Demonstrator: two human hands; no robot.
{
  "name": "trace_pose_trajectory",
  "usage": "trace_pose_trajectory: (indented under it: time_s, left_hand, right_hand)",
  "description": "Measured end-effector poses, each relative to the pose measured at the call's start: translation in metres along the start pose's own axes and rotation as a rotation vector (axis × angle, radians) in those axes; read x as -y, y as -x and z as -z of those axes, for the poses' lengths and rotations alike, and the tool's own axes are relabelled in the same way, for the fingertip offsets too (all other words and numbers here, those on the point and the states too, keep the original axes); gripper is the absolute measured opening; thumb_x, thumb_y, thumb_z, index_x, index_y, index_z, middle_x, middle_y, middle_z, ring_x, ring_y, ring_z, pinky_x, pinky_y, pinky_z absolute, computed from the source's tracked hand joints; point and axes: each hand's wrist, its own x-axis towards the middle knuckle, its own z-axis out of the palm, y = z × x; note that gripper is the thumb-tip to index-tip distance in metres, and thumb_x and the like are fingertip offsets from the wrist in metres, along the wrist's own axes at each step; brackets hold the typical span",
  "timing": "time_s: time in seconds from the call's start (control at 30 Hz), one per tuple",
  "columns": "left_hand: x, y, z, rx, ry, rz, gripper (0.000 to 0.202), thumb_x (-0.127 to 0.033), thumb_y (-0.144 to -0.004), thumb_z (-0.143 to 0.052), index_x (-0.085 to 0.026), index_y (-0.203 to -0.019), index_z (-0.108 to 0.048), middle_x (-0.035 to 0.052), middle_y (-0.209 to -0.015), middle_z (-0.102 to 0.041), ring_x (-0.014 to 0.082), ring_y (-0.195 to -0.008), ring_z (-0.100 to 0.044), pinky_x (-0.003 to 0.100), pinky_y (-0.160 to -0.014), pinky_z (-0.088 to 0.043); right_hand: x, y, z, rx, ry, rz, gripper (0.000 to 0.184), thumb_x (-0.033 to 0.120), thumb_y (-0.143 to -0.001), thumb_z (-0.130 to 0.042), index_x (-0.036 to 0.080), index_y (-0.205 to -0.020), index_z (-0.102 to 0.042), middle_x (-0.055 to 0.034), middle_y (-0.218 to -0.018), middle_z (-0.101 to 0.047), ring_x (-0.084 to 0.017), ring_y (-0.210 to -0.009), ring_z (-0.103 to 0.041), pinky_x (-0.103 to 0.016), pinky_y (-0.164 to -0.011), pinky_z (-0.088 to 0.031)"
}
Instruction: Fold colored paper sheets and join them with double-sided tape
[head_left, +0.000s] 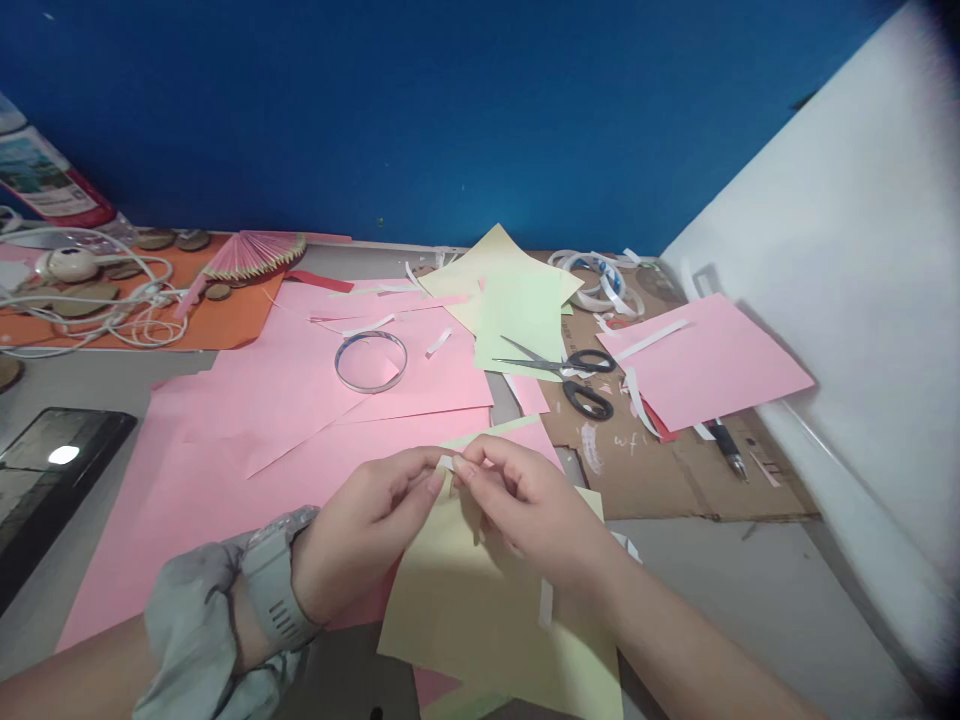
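Note:
My left hand [367,530] and my right hand [525,505] meet fingertip to fingertip over a pale yellow paper sheet [465,610]. Both pinch a small white strip [447,462] at the sheet's upper edge. Another white strip [546,604] hangs below my right wrist. A grey watch [274,585] and a grey scrunchie sit on my left wrist. Pink paper sheets [247,450] lie under and beyond the yellow one.
Black-handled scissors [577,375] rest on light green paper [517,315]. A clear tape ring [370,361] lies on the pink paper. Cardboard [675,470], a pink sheet [705,360], a pen [726,448] and white strips sit right. A phone [52,470], white cable and folded fan [251,255] are left.

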Motion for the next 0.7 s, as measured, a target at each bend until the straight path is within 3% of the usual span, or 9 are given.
trace_pose_trajectory:
  time_s: [0.7]
  left_hand:
    - [-0.0001,-0.0015,-0.0007,-0.017,-0.024,-0.012,0.03,-0.025,-0.094,-0.038,-0.021,-0.114,-0.059,-0.002,-0.106,-0.066,0.0132,-0.097,-0.058,0.019,-0.082,-0.043]
  right_hand:
    - [-0.0006,-0.002,0.0002,-0.009,-0.026,0.023,0.023,0.038,-0.091,-0.042,0.021,-0.079,-0.051,0.0077,-0.053,-0.042,-0.004,-0.042,-0.036,-0.013,-0.037,-0.027]
